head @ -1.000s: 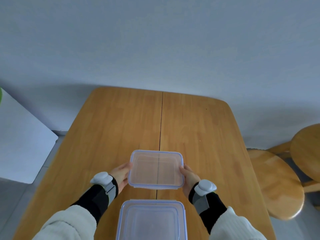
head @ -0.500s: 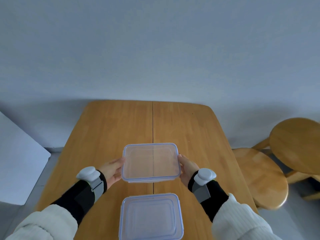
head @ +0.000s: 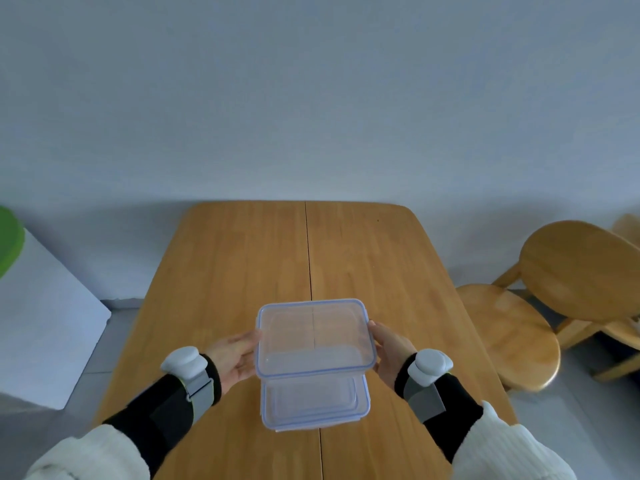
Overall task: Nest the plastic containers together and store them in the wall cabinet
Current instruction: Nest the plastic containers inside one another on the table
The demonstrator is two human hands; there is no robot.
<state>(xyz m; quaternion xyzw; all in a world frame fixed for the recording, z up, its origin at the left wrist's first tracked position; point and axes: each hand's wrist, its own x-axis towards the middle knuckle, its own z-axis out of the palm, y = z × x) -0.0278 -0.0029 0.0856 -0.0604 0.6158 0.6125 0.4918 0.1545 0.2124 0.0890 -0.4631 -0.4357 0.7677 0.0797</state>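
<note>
I hold a clear plastic container (head: 313, 336) with a blue rim in the air between both hands. My left hand (head: 234, 355) presses on its left side and my right hand (head: 389, 351) on its right side. Directly below it a second clear container (head: 313, 407) with a blue rim rests on the wooden table (head: 225, 271). The held one overlaps the far half of the lower one, and I cannot tell whether they touch. No wall cabinet is in view.
Two round wooden stools (head: 512, 337) stand right of the table, one taller stool (head: 581, 271) behind. A white box-like surface (head: 45, 327) with a green object (head: 8, 240) sits at the left. A plain wall lies behind the table.
Both hands brought the held container back toward me, from beyond the second container to above it. The view also shifted, so more of the stools and the green object show.
</note>
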